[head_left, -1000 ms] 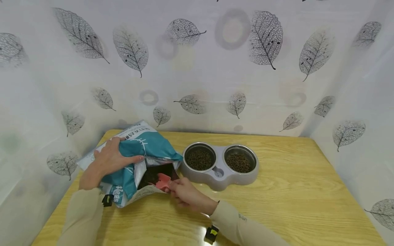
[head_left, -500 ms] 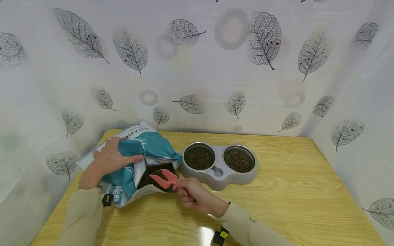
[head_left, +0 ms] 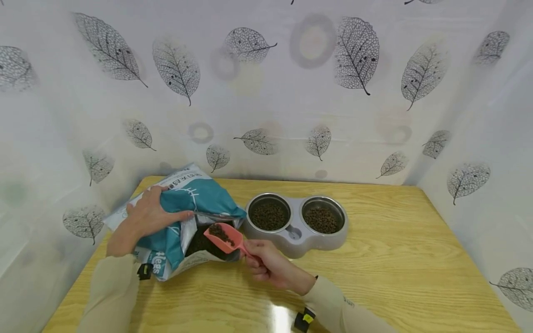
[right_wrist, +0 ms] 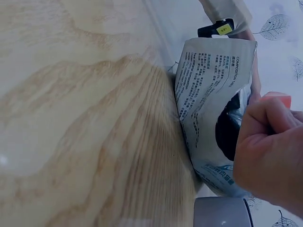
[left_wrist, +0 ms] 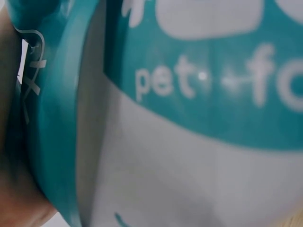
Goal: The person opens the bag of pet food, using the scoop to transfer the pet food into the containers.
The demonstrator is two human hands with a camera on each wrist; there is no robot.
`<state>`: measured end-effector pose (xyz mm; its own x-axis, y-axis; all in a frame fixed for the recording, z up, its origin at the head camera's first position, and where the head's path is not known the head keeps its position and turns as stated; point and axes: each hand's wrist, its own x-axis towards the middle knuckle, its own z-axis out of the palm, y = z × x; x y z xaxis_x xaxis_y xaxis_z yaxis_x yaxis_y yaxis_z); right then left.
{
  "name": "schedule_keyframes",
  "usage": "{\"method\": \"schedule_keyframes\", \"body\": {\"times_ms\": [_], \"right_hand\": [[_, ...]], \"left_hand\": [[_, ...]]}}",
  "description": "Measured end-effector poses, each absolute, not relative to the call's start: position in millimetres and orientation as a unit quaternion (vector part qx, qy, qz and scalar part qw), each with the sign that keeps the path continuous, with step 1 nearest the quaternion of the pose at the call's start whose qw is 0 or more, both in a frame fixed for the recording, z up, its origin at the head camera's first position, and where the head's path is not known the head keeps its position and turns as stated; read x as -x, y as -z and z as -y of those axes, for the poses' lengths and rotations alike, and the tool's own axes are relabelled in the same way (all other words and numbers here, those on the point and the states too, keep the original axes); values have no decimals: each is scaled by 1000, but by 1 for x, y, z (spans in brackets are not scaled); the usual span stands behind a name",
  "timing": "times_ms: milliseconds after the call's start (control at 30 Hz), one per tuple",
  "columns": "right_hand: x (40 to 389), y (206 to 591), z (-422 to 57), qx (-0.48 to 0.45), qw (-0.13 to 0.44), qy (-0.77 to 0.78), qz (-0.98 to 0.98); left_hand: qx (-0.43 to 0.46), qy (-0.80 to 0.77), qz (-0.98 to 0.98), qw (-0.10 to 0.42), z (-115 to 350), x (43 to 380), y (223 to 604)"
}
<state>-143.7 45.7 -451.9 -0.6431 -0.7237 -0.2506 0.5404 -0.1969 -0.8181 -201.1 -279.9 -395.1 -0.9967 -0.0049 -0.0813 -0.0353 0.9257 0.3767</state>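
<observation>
A teal and white pet food bag (head_left: 204, 196) lies on its side at the table's left, its mouth facing right with dark kibble inside. My left hand (head_left: 146, 216) grips the bag's upper side, thumb stretched along the fold by the mouth. In the left wrist view the bag (left_wrist: 189, 118) fills most of the picture. My right hand (head_left: 272, 264) holds a pink scoop (head_left: 237, 239) by its handle. Brown kibble lies in the scoop, which is over the bag's mouth. In the right wrist view my curled fingers (right_wrist: 265, 113) hide most of the scoop (right_wrist: 280, 99).
Right of the bag stands a grey double pet feeder (head_left: 296, 247) with two metal bowls, brown kibble in both. The wooden table (head_left: 387, 240) meets a leaf-patterned sheet (head_left: 283, 92) at the back and sides.
My right hand has drawn the scoop up and to the right from inside the bag, and kibble now shows in it. The left hand and the bag have stayed put.
</observation>
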Motion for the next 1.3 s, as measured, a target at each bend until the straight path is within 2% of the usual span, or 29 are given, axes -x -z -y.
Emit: {"method": "schedule_keyframes", "body": {"times_ms": [367,667,1100,1300], "right_hand": [[145,451,-51,191,326,758,-531],[150,448,-69,186,299,735,-579],[168,443,-142,166,203,633,-728],[177,436,-187,114,158,586,-787]], "left_hand": [[9,-193,-980,38,280,200,397],[10,-193,-980,38,280,200,396],[9,-192,-981,38,279,201,394],[11,-190,-981,39,279,201,394]]}}
